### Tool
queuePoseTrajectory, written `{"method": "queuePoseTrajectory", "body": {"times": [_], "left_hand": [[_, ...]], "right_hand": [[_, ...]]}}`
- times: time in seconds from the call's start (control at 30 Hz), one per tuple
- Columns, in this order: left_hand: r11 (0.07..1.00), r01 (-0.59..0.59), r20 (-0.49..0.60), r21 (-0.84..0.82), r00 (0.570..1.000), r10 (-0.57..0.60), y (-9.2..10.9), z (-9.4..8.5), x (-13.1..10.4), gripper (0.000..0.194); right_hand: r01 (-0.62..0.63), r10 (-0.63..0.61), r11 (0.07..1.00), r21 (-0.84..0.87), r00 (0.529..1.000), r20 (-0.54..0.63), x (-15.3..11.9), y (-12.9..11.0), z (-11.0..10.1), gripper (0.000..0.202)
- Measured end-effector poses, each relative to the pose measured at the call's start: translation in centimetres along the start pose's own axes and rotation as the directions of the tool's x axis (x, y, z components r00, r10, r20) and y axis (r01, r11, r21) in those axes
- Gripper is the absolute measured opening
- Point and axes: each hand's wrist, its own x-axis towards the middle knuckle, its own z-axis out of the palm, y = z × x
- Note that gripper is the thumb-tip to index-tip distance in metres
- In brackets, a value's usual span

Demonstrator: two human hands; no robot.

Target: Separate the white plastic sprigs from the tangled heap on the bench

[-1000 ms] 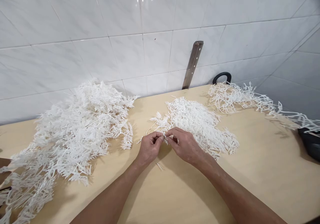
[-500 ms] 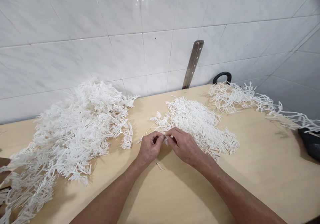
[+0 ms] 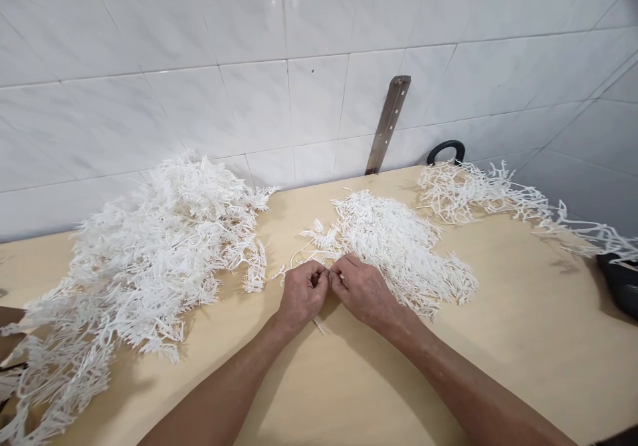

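Note:
My left hand [image 3: 304,291] and my right hand [image 3: 362,290] meet at the middle of the table, each in a closed pinch with the fingertips touching or nearly so. What sits between the fingers is too small and hidden to make out. Just behind and right of them lies a heap of thin white branching plastic sprigs [image 3: 399,246]. A few white strands [image 3: 312,250] stick out beyond my left hand. Some tiny loose white bits [image 3: 320,327] lie on the table below my wrists.
A larger pile of white sprigs [image 3: 169,246] covers the table's left side. More white branched pieces [image 3: 473,193] spread along the back right, by a black curved handle [image 3: 447,145]. A metal bracket [image 3: 389,125] leans on the tiled wall. A black object [image 3: 621,286] stands at the right edge.
Both hands stay at nearly the same spot, fingers still pinched, with the fingertips slightly shifted. The view has tilted down a little.

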Motion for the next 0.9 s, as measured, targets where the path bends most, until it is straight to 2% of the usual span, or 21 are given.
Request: {"method": "queuePoseTrajectory", "body": {"times": [0.13,0.27,0.33,0.4,0.47,0.57,0.63,0.67,0.77,0.83,0.9], "left_hand": [[0.999,-0.003,-0.028,0.044,1.0,0.004,-0.2,0.1,0.1,0.016],[1.0,0.023,-0.002,-0.02,1.0,-0.023,0.0,-0.1,0.3,0.017],[0.999,0.027,0.004,-0.043,1.0,-0.027,0.1,-0.2,0.2,0.017],[0.999,0.022,0.005,-0.046,1.0,-0.021,0.2,-0.2,0.1,0.016],[0.998,0.006,0.01,-0.059,1.0,-0.005,0.2,-0.1,-0.1,0.015],[0.993,0.007,0.003,-0.118,1.0,-0.007,0.1,0.1,-0.2,0.016],[0.985,0.038,-0.024,-0.166,0.999,-0.043,0.0,0.2,-0.1,0.02],[0.98,0.059,-0.034,-0.189,0.997,-0.066,0.0,0.2,-0.1,0.022],[0.966,0.108,-0.043,-0.235,0.992,-0.122,0.0,0.1,0.2,0.024],[0.959,0.125,-0.037,-0.255,0.99,-0.139,0.1,0.0,0.3,0.024],[0.952,0.135,-0.027,-0.273,0.989,-0.148,0.1,-0.1,0.3,0.025]], "right_hand": [[-0.064,0.064,0.998,0.009,0.998,-0.023,0.2,-0.2,0.4,0.017],[-0.286,0.287,0.944,0.164,0.958,0.022,0.7,-0.6,0.3,0.012],[-0.348,0.348,0.912,0.218,0.937,0.042,0.9,-0.6,0.4,0.012],[-0.298,0.309,0.937,0.181,0.95,-0.035,1.0,-0.3,0.5,0.013],[-0.204,0.219,0.974,0.103,0.963,-0.157,1.1,0.1,0.4,0.014],[-0.142,0.169,0.983,0.114,0.947,-0.274,1.4,0.9,-0.4,0.014],[-0.187,0.241,0.964,0.187,0.912,-0.331,1.5,1.4,-1.6,0.013],[-0.233,0.301,0.948,0.218,0.881,-0.366,1.5,1.8,-2.3,0.014],[-0.357,0.434,0.901,0.247,0.738,-0.516,1.5,3.7,-4.5,0.017],[-0.433,0.479,0.873,0.225,0.673,-0.563,1.4,5.3,-5.8,0.018],[-0.481,0.479,0.861,0.164,0.661,-0.578,1.2,6.5,-6.6,0.019]]}}
